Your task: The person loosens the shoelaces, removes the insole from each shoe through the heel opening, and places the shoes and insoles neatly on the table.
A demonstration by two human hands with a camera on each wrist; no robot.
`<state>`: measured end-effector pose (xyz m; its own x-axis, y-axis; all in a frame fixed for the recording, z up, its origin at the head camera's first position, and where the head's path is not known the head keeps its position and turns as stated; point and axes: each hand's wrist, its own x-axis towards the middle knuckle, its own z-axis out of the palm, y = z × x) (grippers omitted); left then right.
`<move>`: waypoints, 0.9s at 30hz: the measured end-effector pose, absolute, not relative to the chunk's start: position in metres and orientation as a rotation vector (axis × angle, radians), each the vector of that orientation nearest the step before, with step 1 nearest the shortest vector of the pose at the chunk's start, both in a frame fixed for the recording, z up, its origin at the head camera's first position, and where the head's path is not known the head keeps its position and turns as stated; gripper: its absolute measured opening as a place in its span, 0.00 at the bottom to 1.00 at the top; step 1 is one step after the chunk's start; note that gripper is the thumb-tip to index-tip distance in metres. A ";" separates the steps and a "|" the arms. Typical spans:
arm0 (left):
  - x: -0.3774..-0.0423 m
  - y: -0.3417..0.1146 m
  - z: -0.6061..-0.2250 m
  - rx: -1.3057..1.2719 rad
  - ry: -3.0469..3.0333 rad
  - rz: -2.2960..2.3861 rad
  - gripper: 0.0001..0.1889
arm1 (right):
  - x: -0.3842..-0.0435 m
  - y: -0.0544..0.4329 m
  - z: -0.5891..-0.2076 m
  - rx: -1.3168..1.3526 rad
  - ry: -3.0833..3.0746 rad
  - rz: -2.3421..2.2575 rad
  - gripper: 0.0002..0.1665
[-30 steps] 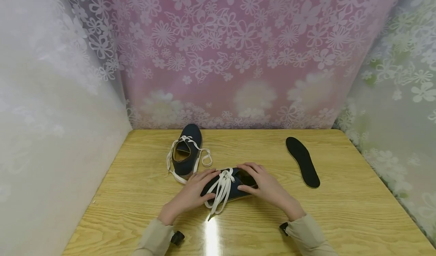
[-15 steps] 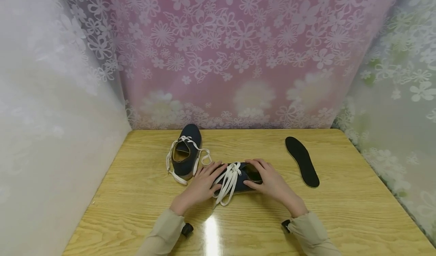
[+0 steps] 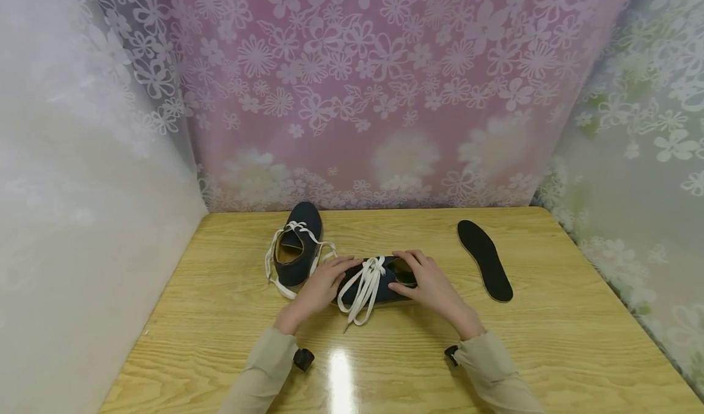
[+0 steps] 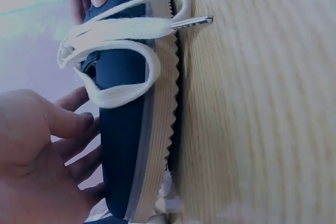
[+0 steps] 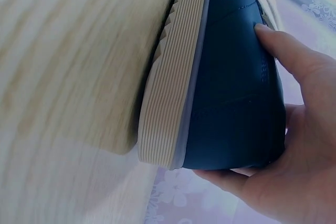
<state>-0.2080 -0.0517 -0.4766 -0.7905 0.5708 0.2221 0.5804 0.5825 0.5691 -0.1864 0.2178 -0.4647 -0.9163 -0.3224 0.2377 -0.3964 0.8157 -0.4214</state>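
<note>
A navy lace-up shoe [image 3: 385, 288] lies sideways on the wooden table, toe to the left and heel to the right. Its white laces [image 3: 363, 288] are tied at the top, with long loops hanging over the near side. My right hand [image 3: 434, 288] grips the heel end, thumb on the near side and fingers over the far side. At the toe is my left hand [image 3: 319, 285]; in the left wrist view its thumb [image 4: 73, 123] is raised off the near side, and its loosely bent fingers reach behind the shoe. The pale ridged sole [image 5: 170, 93] faces the tabletop.
A second navy shoe [image 3: 297, 273] with loosened white laces stands behind my left hand, toe toward the back. To the right lies a black insole [image 3: 485, 260]. Floral curtains [image 3: 357, 96] hang along the back and sides of the table [image 3: 550, 340].
The held shoe has moved away from me and slightly right, turning more squarely sideways. My left thumb has come off its near side, while the right hand keeps its grip.
</note>
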 end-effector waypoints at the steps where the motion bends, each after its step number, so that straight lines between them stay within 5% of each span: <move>1: -0.210 -0.051 -0.476 -0.992 -2.778 -1.009 0.23 | -0.188 0.218 -0.464 0.568 -2.840 0.704 0.41; 27: -0.224 -0.059 -0.483 -1.062 -2.832 -1.095 0.29 | -0.198 0.215 -0.468 0.503 -2.848 0.730 0.41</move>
<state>-0.2237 -0.0593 -0.4833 -0.7794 0.6063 0.1583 0.5551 0.5510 0.6231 -0.1977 0.2153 -0.4679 -0.9308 -0.2814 0.2331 -0.3589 0.8244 -0.4378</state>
